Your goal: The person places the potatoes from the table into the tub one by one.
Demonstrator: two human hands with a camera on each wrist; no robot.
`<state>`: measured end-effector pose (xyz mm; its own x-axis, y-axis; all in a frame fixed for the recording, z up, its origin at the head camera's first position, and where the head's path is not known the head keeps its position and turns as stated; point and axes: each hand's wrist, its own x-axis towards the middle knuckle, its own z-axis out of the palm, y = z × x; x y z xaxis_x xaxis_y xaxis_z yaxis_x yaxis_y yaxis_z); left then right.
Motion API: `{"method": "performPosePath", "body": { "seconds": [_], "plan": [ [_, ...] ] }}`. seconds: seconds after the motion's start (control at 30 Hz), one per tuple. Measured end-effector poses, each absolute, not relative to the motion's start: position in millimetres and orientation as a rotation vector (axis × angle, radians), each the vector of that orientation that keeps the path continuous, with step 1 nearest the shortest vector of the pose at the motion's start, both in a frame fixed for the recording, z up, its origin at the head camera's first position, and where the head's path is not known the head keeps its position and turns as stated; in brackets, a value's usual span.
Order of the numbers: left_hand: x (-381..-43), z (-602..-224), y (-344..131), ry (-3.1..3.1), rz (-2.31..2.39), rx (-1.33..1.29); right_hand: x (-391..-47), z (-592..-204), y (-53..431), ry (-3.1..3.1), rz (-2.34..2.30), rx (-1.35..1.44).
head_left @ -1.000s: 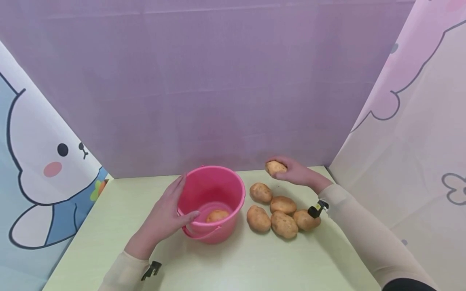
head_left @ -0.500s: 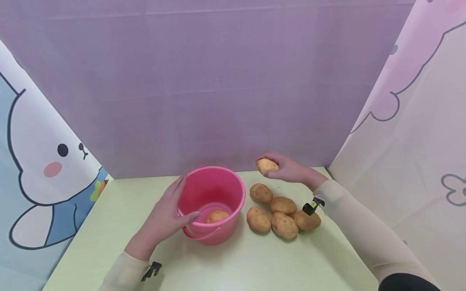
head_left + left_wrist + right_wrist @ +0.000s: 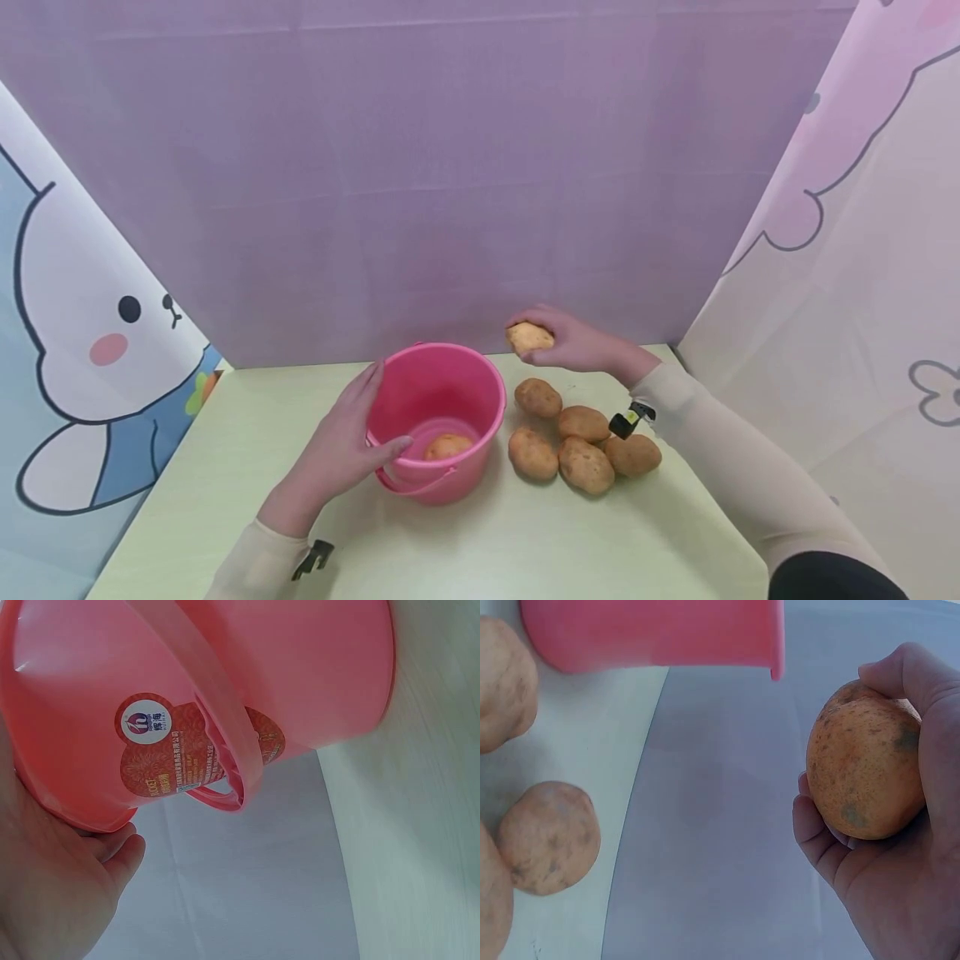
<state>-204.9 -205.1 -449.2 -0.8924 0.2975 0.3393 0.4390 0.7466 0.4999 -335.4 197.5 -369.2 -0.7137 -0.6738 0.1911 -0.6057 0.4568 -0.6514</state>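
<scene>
A pink bucket [image 3: 435,385] stands on the table with one potato [image 3: 447,446] visible at its bottom. My left hand [image 3: 341,442] grips the bucket's left rim, thumb over the edge and fingers along the outside. From the left wrist view, the bucket's handle [image 3: 217,682] hangs down across a red label. Just beyond the bucket's right rim, above the table, my right hand [image 3: 573,340] holds a potato [image 3: 529,337]. The right wrist view shows this potato [image 3: 866,761] clasped between thumb and fingers, apart from the bucket.
Several loose potatoes [image 3: 585,465] lie clustered on the pale table [image 3: 525,542], right of the bucket. A purple cloth backdrop [image 3: 450,208] rises behind the table. Printed panels flank it, one with a rabbit [image 3: 97,333] at left.
My right hand has moved left toward the bucket and slightly up, carrying the potato. The left hand and the bucket have stayed in place.
</scene>
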Motion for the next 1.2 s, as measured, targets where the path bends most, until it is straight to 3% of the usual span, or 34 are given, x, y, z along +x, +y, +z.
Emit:
{"method": "performPosePath", "body": {
  "seconds": [1.2],
  "plan": [
    [-204, -446, -203, -2.725, -0.900, -0.578, -324, -352, 117, 2.459, -0.912, -1.392]
  ]
}}
